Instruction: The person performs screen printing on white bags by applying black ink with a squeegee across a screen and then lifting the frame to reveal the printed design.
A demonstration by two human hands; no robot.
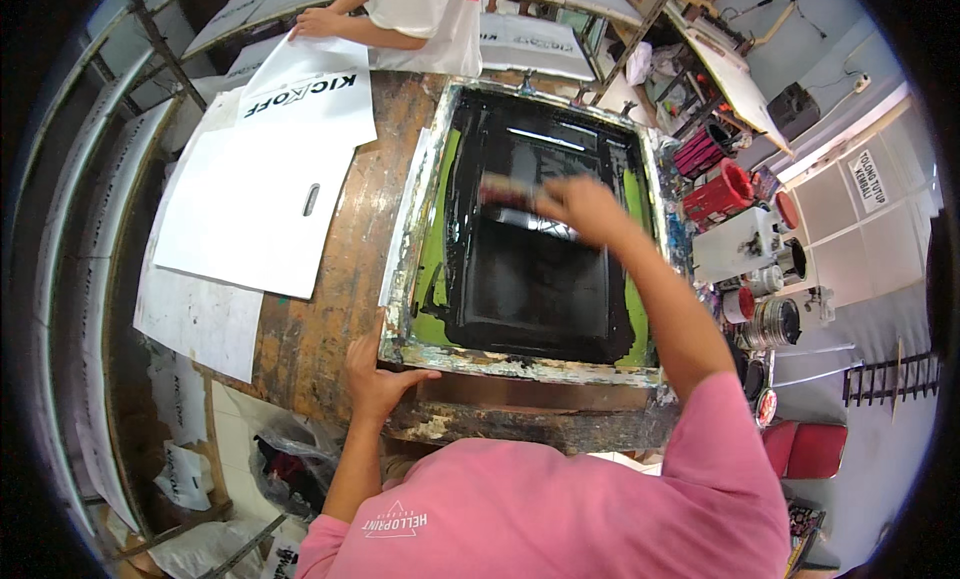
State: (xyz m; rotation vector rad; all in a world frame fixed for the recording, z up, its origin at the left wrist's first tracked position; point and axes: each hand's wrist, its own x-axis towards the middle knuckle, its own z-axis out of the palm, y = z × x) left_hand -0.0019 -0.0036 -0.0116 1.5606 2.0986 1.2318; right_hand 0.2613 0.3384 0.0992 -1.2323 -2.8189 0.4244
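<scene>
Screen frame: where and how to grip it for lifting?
Probably the near rail, from the person's side: it's long, straight and bar-like, with the left hand at its left end. Clamps stand along the far side.

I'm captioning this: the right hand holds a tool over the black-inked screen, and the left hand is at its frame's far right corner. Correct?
Wrong corner: the head view shows the left hand at the near left corner of the frame. The rest stands.

Frame (520,361), white sheets (235,209) on table (368,214)
</scene>
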